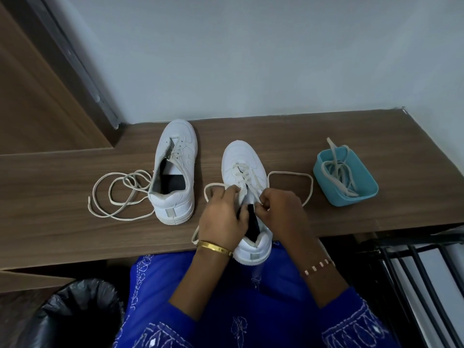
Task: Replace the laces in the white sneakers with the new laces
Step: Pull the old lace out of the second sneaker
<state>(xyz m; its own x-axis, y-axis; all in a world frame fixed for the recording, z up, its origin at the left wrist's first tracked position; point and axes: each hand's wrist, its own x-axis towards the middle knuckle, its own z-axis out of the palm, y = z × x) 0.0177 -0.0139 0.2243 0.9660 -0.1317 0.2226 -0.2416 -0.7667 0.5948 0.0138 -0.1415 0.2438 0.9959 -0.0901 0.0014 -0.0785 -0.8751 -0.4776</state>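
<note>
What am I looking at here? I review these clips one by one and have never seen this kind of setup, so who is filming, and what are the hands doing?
There is no machine: a person wears a camera on the head, looking down at their own two hands. On the wooden desk stand two white sneakers. The left sneaker has nearly bare eyelets, and a loose lace lies beside it. The right sneaker is partly laced. The left hand holds its tongue area, while the right hand pinches the threaded lace, which loops out on both sides. To the right, a blue container holds more laces. Which laces are old or new cannot be told. A black-lined bin sits below the desk.
</note>
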